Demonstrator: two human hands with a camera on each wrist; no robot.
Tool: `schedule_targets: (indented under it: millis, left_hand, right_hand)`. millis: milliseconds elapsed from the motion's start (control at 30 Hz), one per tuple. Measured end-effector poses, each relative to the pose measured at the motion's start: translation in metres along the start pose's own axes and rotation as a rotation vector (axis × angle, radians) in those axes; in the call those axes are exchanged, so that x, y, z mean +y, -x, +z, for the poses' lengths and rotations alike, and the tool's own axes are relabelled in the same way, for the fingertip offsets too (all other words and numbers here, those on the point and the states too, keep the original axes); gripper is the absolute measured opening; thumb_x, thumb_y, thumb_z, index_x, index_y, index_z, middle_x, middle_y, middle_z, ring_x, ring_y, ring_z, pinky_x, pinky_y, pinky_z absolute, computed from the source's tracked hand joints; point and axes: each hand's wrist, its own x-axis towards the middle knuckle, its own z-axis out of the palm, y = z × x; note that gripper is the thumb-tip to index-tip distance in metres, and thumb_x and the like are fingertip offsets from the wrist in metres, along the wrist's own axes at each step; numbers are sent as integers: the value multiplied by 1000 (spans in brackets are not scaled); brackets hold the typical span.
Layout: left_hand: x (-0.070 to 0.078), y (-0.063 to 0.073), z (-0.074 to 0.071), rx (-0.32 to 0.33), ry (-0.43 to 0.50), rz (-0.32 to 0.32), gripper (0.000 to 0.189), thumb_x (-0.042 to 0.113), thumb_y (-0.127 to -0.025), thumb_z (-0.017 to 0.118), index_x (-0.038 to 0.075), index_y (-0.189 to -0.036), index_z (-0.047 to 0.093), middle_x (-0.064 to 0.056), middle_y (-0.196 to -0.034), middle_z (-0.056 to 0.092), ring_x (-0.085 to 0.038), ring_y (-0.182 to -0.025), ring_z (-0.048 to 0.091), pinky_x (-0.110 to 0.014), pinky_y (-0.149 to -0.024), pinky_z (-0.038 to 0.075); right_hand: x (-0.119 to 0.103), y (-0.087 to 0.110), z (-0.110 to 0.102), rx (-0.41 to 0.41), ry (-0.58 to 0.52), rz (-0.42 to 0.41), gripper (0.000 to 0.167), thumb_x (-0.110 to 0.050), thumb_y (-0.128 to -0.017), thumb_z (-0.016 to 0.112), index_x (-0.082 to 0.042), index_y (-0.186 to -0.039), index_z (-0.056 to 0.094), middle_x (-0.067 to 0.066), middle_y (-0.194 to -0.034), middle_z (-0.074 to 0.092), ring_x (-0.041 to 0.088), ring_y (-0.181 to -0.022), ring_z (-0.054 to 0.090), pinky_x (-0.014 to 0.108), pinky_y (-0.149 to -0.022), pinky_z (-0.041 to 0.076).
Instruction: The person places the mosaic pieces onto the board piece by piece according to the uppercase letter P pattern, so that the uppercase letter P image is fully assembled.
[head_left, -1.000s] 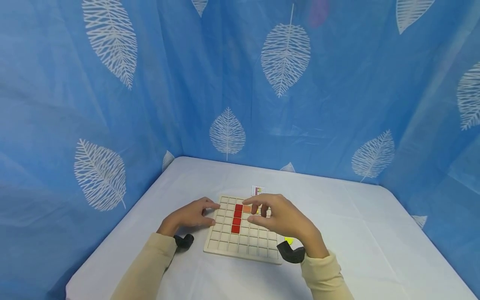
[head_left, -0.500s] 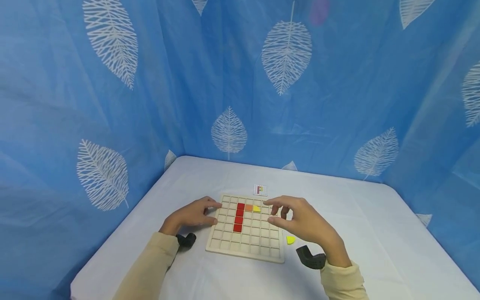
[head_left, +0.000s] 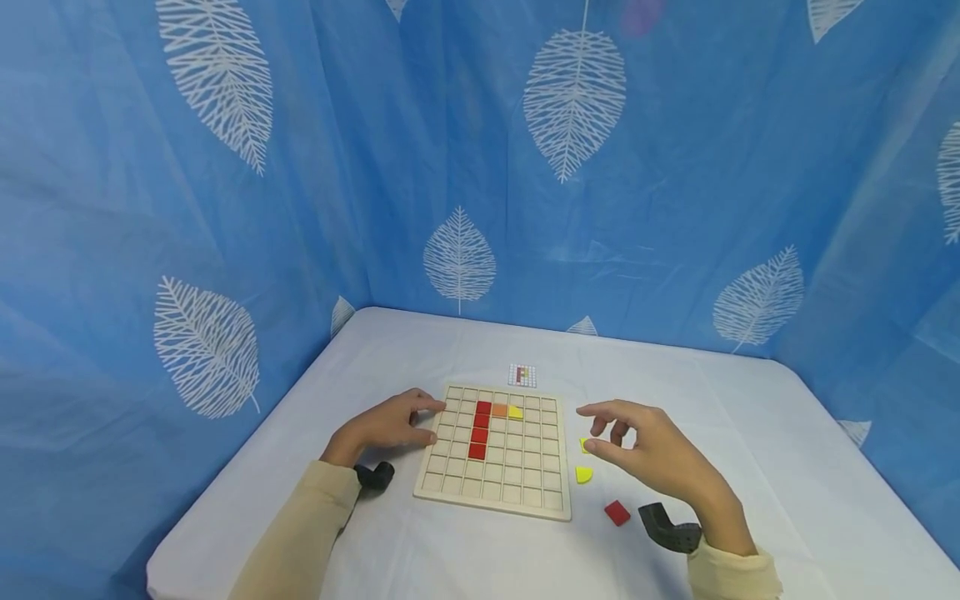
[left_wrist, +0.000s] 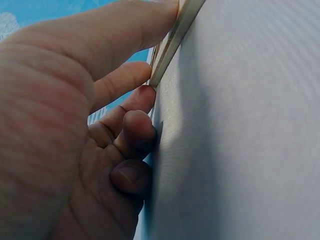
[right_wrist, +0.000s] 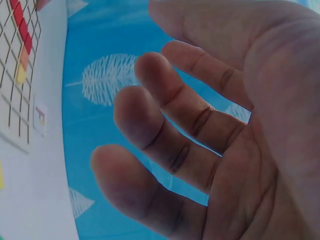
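Note:
A pale wooden grid board lies flat on the white table. Four-sided red tiles form a column in its cells, and an orange tile and a yellow rounded tile continue to the right from the column's top. My left hand rests at the board's left side, thumb and fingertips touching its edge. To the right of the board, my right hand hovers with loosely bent, spread fingers and holds nothing. Beneath its thumb a yellow piece is partly hidden.
Right of the board lie a yellow rounded piece and a red tile. Behind the board sits a small printed grid card. Blue leaf-patterned curtains enclose the table.
My right hand has moved from over the board to the right, uncovering the orange and yellow tiles, then the loose pieces beside the board. My left hand stays at the board's edge.

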Motion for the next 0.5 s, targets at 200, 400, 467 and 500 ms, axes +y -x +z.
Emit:
schedule_targets:
  millis: [200,400,467,500]
  left_hand:
    - [1,0,0,3,-8,3,59,30,-82,82,25,-137,63,3,-124,55,-18,-102,47,-37,-87,43]
    - [0,0,0,1,-13,16,59,29,-82,82,23,-138,63,2,-124,56,-18,-102,48,-37,-87,43]
    - [0,0,-1,0,-15,24,59,29,-82,82,22,-138,62,1,-125,55,-18,-103,47,-37,-88,43]
    - [0,0,-1,0,-15,27,59,29,-83,81,22,-138,62,1,-125,55,-18,-103,47,-37,-88,43]
  right_hand:
    - [10,10,0,-11,3,73,39,-27,-87,78,-25,-125,68,-11,-93,65,4,-78,58,25,-62,47]
    - [22,20,1,-44,-10,121,39,-30,-87,78,-22,-124,69,-8,-85,61,3,-74,56,24,-62,46]
    - [26,23,2,-44,-24,124,39,-30,-87,78,-22,-124,69,-8,-84,60,3,-73,56,24,-62,46]
    - [27,23,2,-43,-29,126,39,-31,-87,78,-22,-124,69,-8,-84,60,3,-73,56,24,-62,46]
